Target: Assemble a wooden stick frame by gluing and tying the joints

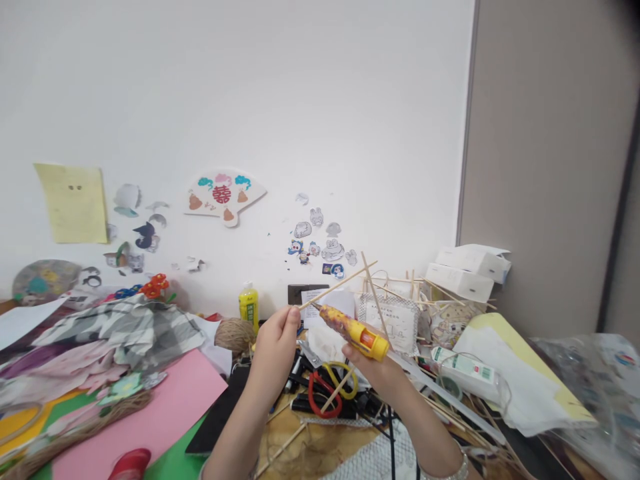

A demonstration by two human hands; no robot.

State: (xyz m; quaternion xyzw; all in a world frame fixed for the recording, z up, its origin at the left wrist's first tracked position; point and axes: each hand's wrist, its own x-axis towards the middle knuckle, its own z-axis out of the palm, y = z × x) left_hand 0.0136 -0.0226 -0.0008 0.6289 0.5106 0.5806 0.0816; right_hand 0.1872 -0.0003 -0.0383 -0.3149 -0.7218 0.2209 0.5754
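Observation:
My left hand (277, 347) is raised over the desk and pinches the near end of a thin wooden stick (340, 284) that slants up to the right. My right hand (376, 368) grips a yellow hot glue gun (353, 331). Its nozzle points left, at the stick's end just beside my left fingertips. Both hands are closed. A second stick (374, 296) crosses the first near its far end. Below the hands lie scissors with red and yellow handles (325, 383).
Pink paper (165, 413), a checked cloth (125, 330), a ball of twine (234, 333) and a yellow bottle (249, 305) fill the left side. More sticks, a printed pouch (395, 320), white boxes (470, 270) and a plastic bag (595, 393) crowd the right. Paper cut-outs hang on the wall.

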